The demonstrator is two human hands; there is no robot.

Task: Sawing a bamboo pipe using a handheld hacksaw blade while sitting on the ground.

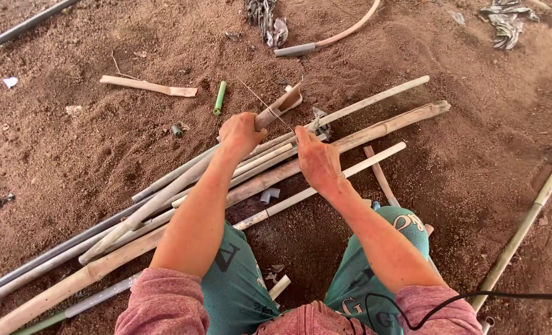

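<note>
My left hand grips a slant-cut bamboo piece, its open cut end pointing up and to the right. My right hand sits just right of it, fingers pinched on a thin wire that runs up and left across the bamboo's end. Both hands hover over a loose pile of long bamboo poles and grey pipes lying on the brown dirt. My knees in green shorts are below the hands.
A short green tube and a flat split bamboo strip lie on the dirt to the upper left. A curved hose with a grey end lies at the top. A long pole runs along the right side.
</note>
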